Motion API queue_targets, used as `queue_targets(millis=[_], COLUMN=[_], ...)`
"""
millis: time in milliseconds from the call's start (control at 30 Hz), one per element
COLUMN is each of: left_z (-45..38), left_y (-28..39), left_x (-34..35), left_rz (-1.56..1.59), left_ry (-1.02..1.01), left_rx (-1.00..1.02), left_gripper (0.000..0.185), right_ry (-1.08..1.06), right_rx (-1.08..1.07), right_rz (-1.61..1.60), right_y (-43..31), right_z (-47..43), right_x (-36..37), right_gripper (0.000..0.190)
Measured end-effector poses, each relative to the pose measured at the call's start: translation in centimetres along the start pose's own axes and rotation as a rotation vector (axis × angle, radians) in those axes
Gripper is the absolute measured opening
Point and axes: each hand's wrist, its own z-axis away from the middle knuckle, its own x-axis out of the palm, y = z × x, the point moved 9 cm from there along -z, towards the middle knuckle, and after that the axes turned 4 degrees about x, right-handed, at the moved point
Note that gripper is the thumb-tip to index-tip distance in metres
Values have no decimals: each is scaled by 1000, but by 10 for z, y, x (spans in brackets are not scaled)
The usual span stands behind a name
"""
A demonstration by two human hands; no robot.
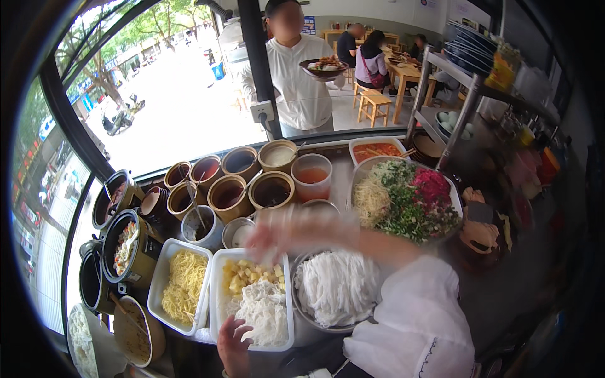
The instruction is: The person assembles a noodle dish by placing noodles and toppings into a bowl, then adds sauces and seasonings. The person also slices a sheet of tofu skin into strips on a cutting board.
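Blurred by motion, my right hand (269, 238) appears to wear a thin clear plastic glove and hangs over the far end of a white tray (290, 302). Whether it holds anything cannot be told. Potato cubes (246, 276) and white rice noodles (265, 309) lie in that tray. My left hand (234, 342), bare with fingers slightly curled and apart, is at the tray's near edge and holds nothing visible. A metal bowl of thick white noodles (335, 288) stands right of the tray, below my right forearm. Yellow noodles (184, 283) fill another white tray on the left.
Several sauce pots (230, 194) stand by the window. A tray of chopped herbs and pickles (406, 198) is at the right, near a metal rack (423, 90) with stacked plates. Beyond the window a person (302, 85) holds a bowl of food (324, 68). Black pots (126, 245) line the left.
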Motion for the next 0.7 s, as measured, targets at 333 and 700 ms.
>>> queue_targets(millis=[333, 700], left_z=[109, 191], left_y=[3, -90], left_x=[55, 115], left_rz=[-833, 777], left_ry=[-149, -51], left_rx=[201, -115], left_gripper=[35, 50], right_ry=[-124, 264], right_rx=[225, -83], right_rz=[-138, -610], right_y=[156, 223], right_z=[72, 269], right_x=[228, 294], right_gripper=[69, 61])
